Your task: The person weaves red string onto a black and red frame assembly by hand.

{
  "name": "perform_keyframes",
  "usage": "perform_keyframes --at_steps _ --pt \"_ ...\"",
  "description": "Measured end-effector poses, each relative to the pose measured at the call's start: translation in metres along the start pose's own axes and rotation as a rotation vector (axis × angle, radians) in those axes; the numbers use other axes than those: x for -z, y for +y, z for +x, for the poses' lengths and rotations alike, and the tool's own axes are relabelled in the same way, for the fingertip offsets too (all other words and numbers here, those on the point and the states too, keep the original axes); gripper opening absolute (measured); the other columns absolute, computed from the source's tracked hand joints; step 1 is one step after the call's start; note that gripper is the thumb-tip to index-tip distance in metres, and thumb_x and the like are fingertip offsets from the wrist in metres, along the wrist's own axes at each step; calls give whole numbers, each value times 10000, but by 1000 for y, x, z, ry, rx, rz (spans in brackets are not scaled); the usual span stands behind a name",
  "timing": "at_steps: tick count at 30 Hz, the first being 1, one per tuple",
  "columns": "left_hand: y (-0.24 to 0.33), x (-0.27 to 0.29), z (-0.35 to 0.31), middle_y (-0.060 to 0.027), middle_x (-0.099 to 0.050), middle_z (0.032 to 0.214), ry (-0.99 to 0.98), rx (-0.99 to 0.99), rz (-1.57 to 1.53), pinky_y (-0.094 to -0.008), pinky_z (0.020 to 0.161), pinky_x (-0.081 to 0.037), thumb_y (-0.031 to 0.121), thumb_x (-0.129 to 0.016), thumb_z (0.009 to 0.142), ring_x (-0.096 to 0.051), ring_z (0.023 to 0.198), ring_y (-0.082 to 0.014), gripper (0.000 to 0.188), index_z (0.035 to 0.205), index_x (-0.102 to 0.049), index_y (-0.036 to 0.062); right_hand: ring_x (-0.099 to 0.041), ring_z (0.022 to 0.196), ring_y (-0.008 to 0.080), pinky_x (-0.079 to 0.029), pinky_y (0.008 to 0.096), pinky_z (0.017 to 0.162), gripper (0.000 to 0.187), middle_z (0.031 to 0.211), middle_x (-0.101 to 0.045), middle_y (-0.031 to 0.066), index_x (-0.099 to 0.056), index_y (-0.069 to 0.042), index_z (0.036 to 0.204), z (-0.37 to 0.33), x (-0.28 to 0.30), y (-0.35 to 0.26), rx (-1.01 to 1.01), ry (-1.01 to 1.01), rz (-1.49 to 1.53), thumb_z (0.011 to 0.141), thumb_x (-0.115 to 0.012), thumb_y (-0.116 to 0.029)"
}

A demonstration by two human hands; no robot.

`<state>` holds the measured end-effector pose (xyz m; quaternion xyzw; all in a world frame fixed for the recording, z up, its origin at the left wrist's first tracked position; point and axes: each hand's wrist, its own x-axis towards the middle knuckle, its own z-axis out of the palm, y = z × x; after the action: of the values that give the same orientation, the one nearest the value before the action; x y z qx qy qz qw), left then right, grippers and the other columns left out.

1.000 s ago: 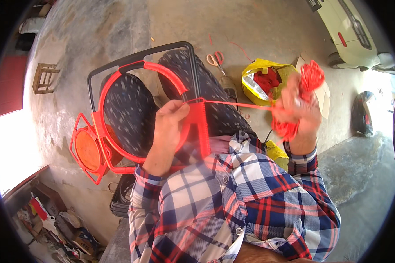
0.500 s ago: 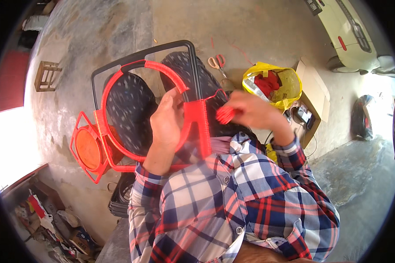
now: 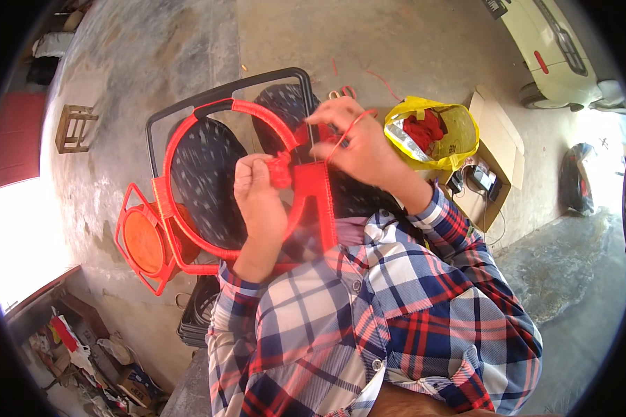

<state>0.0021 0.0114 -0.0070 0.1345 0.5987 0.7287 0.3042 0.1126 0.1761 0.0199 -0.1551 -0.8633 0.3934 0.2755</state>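
A black tubular frame point(image 3: 297, 71) rests across my lap, its round hoop point(image 3: 181, 139) mostly wrapped in red cord. A flat red wrapped panel point(image 3: 314, 182) joins the hoop to the frame's right side. My left hand point(image 3: 259, 201) is closed on a bundle of red cord point(image 3: 279, 171) just inside the hoop, beside that panel. Over the frame's right bar, my right hand point(image 3: 360, 144) has its fingers and thumb apart, slightly blurred. A strand of red cord point(image 3: 346, 133) arcs up from the panel across this hand.
A yellow bag point(image 3: 459, 139) with red material inside stands at right, beside an open cardboard box point(image 3: 497, 149) holding a black device. Scissors point(image 3: 344, 92) lie partly hidden beyond my right hand. At left are an orange-red seat frame point(image 3: 146, 240) and a small wooden stool point(image 3: 75, 129).
The red cord bundle has passed from my right hand to my left. My right hand has moved left and up to the frame's bar. The strand now loops over my right hand.
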Motion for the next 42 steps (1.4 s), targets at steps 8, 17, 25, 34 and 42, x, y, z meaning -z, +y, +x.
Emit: perform_keyframes --at_steps 8,17,25,34,42 --pt "15 -9 -6 -28 -517 798 -150 -156 -182 -250 559 -396 148 -453 1011 -451 624 -81 155 1036 -549 29 -561 845 123 -464 283 773 164 959 -603 17 -641 -26 978 -2 7 -9 -182 -94 555 838 -684 -100" --pt "11 -5 5 9 -530 719 -54 291 -111 -205 543 -367 295 -452 1010 -468 609 -70 353 1264 -512 57 -587 776 188 -489 321 711 157 751 -578 53 -576 -30 870 -61 142 82 -649 88 670 786 -639 -147" --pt "13 -13 11 -130 -603 1126 -278 409 -495 -390 893 -497 295 -431 981 -606 992 -243 477 1351 -434 -6 -338 481 36 -263 214 428 191 594 -367 -83 -587 -62 1067 -81 116 152 -594 304 1250 934 -533 -188" --pt "9 -10 13 -264 -619 1108 -344 550 -504 -509 910 -510 182 -400 898 -628 1021 -378 382 1181 -510 -50 -395 582 4 -300 205 494 223 666 -466 -93 -622 -81 994 -49 23 47 -672 -159 758 925 -642 -291" --pt "23 -11 13 -256 -616 1123 -337 549 -467 -499 870 -535 114 -418 767 -638 988 -354 461 1190 -517 -41 -424 510 42 -311 218 464 222 602 -479 -58 -554 -122 786 -82 36 47 -805 -176 783 897 -675 -271"
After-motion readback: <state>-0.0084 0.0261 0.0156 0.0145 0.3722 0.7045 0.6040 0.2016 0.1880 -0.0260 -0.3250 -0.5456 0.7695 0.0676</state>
